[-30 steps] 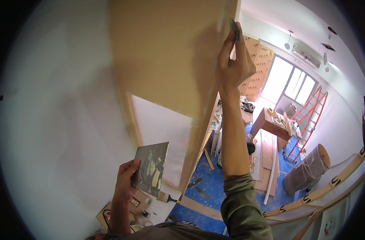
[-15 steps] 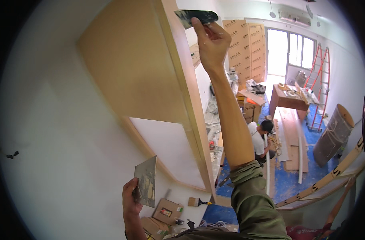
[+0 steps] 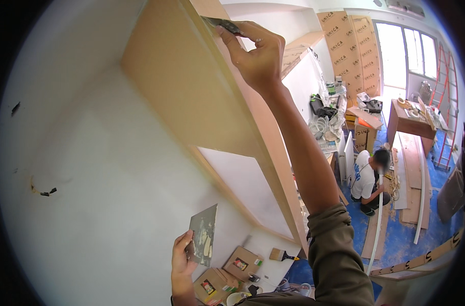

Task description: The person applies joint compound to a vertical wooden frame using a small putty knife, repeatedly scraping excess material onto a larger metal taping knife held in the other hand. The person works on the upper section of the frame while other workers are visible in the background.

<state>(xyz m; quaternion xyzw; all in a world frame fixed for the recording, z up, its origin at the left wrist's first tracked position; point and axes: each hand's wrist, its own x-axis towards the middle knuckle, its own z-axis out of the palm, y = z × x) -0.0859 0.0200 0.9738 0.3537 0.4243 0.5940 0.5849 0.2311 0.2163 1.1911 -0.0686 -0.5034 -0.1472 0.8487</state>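
Note:
High up, my right hand (image 3: 260, 53) grips a putty knife (image 3: 223, 24) with a dark, putty-smeared blade. Its blade meets the edge of a tall light-brown wooden panel (image 3: 191, 86), near the top. Lower down, my left hand (image 3: 181, 252) holds a flat grey putty plate (image 3: 203, 235) upright by one side, thumb on its face. Blobs of pale putty stick to that plate. Between the hands, a white recessed section (image 3: 242, 178) is set in the wooden frame.
Below are cardboard boxes (image 3: 242, 262) and a paintbrush (image 3: 283, 254). A person (image 3: 367, 176) crouches on the blue-covered floor (image 3: 395, 245) beside long boards (image 3: 409, 178). Farther back stand a brown cabinet (image 3: 413, 120), a red ladder (image 3: 444, 102) and a cluttered worktop (image 3: 326, 120).
The view has shifted, so the room appears farther right. My right hand has brought the putty knife leftward onto the panel's edge. My left hand keeps the plate in much the same pose.

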